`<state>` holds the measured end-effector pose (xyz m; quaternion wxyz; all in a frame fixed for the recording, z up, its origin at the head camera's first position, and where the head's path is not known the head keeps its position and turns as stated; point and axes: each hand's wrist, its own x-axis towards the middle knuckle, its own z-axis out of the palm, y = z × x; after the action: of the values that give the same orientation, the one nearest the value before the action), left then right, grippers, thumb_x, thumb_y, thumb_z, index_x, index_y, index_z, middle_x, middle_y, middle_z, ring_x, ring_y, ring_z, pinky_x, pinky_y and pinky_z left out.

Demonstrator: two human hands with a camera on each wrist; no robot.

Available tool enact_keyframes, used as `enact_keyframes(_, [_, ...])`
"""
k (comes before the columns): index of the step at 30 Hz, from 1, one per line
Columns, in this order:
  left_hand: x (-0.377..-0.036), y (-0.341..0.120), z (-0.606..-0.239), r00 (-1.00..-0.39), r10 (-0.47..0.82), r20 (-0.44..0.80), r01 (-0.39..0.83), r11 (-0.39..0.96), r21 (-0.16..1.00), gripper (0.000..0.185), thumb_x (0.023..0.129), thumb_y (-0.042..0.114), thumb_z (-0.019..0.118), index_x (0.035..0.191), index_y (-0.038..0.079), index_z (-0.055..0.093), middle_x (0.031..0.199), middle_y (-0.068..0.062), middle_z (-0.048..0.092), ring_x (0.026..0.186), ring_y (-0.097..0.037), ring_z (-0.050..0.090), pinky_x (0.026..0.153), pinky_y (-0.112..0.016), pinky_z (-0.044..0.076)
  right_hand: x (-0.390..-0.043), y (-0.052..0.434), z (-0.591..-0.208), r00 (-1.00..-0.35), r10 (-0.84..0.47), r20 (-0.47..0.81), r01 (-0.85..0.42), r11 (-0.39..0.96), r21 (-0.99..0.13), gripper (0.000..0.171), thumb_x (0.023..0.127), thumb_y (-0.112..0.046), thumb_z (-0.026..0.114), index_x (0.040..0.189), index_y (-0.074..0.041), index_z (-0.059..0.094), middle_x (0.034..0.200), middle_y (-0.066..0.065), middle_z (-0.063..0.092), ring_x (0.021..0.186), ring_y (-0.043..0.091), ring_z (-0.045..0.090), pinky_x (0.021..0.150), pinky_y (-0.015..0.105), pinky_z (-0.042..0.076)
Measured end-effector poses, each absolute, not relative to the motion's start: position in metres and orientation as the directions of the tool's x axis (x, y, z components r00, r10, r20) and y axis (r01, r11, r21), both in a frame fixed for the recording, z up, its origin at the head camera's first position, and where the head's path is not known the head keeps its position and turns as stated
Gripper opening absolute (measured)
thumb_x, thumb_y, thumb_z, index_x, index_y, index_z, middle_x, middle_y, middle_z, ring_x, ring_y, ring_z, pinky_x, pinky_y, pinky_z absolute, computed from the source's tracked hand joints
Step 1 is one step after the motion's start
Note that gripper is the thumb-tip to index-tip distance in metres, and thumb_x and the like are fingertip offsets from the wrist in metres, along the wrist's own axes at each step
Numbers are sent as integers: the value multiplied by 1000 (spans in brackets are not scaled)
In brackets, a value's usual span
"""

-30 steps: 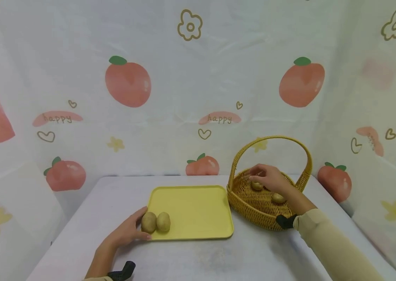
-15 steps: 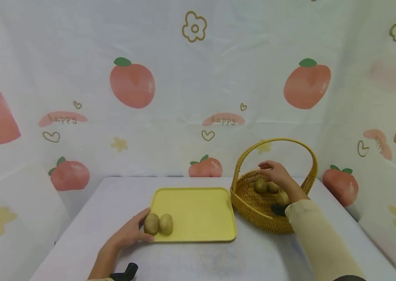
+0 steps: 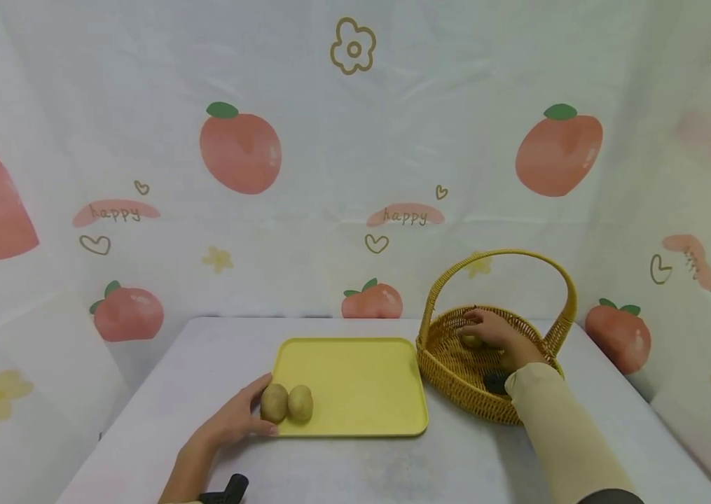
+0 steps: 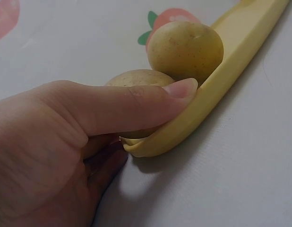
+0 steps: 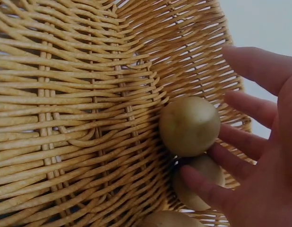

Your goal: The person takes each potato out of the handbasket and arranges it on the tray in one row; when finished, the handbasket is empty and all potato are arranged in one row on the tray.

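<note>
My left hand holds the near left corner of the yellow tray, thumb lying over the rim and fingers at its outer side. Just inside that corner sit two potatoes, one close to the hand and another beside it. On the right, my right hand reaches down into the wicker basket. Its fingers are spread in the right wrist view, with fingertips right at a round potato and a second potato. Part of a third potato shows at the bottom edge.
The basket's tall arched handle rises over the right forearm. Both stand-alone containers, tray and basket, rest side by side on a white-covered table. A printed cloth hangs behind the table.
My right hand has sunk lower into the basket, onto the potatoes there. The left hand keeps its hold on the tray corner. The head view has shifted slightly.
</note>
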<state>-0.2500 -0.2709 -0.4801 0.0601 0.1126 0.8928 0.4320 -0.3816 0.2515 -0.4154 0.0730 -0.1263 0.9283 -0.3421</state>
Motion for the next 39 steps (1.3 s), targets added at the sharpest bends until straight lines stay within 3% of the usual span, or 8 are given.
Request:
enact_keyframes(6, [-249,-272,-481,-966,260,3,162,594,788,111,63,22,90,148,-11,26,152,-30,27,140,-48,21,113,-59,12,-381,246,-418,-941,-333,-54,-236,765,-599,48,91,-13,62,133,9,51,124,30,54,103,42,55,79,50,49])
enact_keyframes(9, [-249,-272,-482,-968,252,-1,153,590,792,111,62,22,90,148,-9,26,152,-29,28,140,-47,22,114,-59,12,-378,243,-417,-930,-342,-134,-191,763,-617,52,85,-5,65,135,6,51,121,26,55,94,33,53,72,40,46])
enact_keyframes(13, [-249,-270,-479,-966,257,1,156,583,797,111,62,21,90,148,-10,26,151,-30,28,140,-47,22,114,-59,13,-375,242,-418,-929,-325,-176,-146,761,-633,57,78,0,71,133,2,53,118,22,54,92,30,51,74,37,46])
enact_keyframes(20, [-248,-270,-479,-959,281,27,188,567,802,109,63,17,90,147,-12,26,151,-31,28,140,-48,22,113,-59,12,-378,243,-415,-923,-373,-98,-278,820,-501,50,70,5,73,118,1,60,114,24,56,83,28,51,64,36,45])
enact_keyframes(27, [-247,-272,-477,-962,272,24,185,586,789,110,63,18,90,147,-12,26,151,-31,28,140,-48,22,114,-59,12,-371,241,-393,-920,-377,-108,-267,804,-531,52,77,6,66,128,1,53,117,23,56,73,24,47,57,32,39])
enact_keyframes(32, [-248,-271,-477,-961,276,18,182,584,791,111,63,19,90,147,-12,25,151,-32,27,139,-48,22,113,-59,13,-365,241,-377,-929,-357,-93,-253,800,-543,52,82,1,68,132,-3,51,121,26,54,82,27,53,61,33,44])
enact_keyframes(36, [-248,-270,-478,-963,269,9,170,584,794,112,62,20,90,147,-11,25,151,-31,27,139,-48,22,113,-59,13,-360,241,-369,-929,-371,-18,-302,782,-545,56,80,-3,73,132,-4,52,125,27,53,94,32,56,68,38,48])
enact_keyframes(39, [-248,-270,-479,-964,264,6,168,593,788,112,62,21,91,148,-11,26,151,-30,28,139,-48,22,113,-59,13,-352,239,-365,-927,-374,36,-330,764,-554,57,81,-5,74,133,-4,52,123,23,55,92,30,57,69,39,49])
